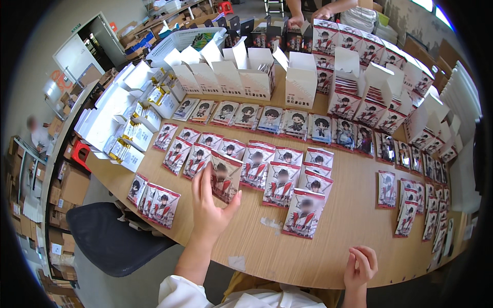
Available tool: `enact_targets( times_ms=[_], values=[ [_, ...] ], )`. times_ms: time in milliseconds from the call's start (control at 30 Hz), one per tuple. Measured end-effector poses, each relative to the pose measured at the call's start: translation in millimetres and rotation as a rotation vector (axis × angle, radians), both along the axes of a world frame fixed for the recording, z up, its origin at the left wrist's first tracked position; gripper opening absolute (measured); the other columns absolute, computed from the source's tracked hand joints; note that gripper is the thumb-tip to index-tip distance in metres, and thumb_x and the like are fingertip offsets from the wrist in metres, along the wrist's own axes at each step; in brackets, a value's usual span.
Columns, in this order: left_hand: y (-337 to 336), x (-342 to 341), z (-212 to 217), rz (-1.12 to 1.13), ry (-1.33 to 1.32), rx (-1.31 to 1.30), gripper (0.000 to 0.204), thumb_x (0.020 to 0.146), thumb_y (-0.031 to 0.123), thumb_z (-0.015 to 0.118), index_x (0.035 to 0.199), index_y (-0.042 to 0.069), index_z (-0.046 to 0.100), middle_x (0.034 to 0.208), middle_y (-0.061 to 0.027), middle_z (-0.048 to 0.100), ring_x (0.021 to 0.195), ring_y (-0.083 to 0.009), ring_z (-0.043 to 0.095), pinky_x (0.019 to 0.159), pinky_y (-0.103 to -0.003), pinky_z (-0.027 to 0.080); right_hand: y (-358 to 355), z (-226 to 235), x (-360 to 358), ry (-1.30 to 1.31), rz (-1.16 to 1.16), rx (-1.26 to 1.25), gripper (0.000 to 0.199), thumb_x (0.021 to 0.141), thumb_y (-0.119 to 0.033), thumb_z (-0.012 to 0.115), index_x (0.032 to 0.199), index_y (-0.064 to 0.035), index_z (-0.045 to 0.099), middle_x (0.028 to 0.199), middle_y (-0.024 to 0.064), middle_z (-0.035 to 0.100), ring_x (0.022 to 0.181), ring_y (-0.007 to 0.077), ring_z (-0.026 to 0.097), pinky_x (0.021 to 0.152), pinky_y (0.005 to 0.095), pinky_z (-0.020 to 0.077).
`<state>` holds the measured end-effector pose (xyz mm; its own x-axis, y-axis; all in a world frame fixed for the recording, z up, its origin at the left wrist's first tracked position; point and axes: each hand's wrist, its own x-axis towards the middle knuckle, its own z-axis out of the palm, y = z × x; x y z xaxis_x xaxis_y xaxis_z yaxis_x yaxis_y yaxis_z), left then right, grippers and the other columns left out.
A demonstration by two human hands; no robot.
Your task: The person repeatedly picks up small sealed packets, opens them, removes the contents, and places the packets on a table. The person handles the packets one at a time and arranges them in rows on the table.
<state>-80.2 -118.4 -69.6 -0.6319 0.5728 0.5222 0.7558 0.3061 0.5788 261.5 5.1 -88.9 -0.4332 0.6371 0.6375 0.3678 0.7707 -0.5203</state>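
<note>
My left hand holds a red-and-white card pack tilted just above the wooden table, at the near end of a row of like packs. Several more red-and-white packs lie in rows to its right, and one pack lies nearest the front. My right hand rests at the table's near edge with fingers curled and nothing in it.
Open white cartons stand along the back, with a row of character cards in front. Stacks of white boxes fill the left end. More packs cover the right. A dark chair stands at lower left. Another person's hands work at the far side.
</note>
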Motion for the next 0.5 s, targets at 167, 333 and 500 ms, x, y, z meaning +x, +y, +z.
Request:
enact_targets(
  times_ms=[167, 333, 500],
  values=[
    [0.4, 0.9, -7.4, -0.011, 0.029, -0.086, 0.083, 0.072, 0.026, 0.079, 0.138, -0.005, 0.04, 0.125, -0.0232, 0.047, 0.112, -0.0383, 0.053, 0.091, -0.044, 0.048, -1.3, 1.7, -2.5, -0.069, -0.007, -0.043, 0.006, 0.081, 0.001, 0.064, 0.085, 0.0007, 0.068, 0.081, 0.0146, 0.063, 0.072, 0.0262, 0.061, 0.062, 0.0317, 0.0494],
    [2.1, 2.1, -8.9, -0.004, 0.002, -0.157, 0.082, 0.07, 0.028, 0.081, 0.135, -0.005, 0.043, 0.124, -0.0238, 0.049, 0.112, -0.0374, 0.054, 0.091, -0.043, 0.049, 1.9, 5.9, -4.8, -0.109, -0.011, -0.059, 0.007, 0.083, -0.001, 0.066, 0.088, 0.0006, 0.07, 0.085, 0.0157, 0.064, 0.069, 0.0262, 0.061, 0.059, 0.0306, 0.0488],
    [3.8, 1.5, -6.0, -0.004, 0.001, -0.175, 0.083, 0.069, 0.028, 0.082, 0.134, -0.006, 0.044, 0.125, -0.0239, 0.049, 0.11, -0.0368, 0.055, 0.09, -0.042, 0.05, 11.0, 12.1, -8.2, -0.096, 0.025, -0.083, 0.011, 0.086, 0.0, 0.066, 0.093, 0.002, 0.073, 0.094, 0.0168, 0.067, 0.055, 0.012, 0.05, 0.044, 0.0217, 0.0358]
  ],
)
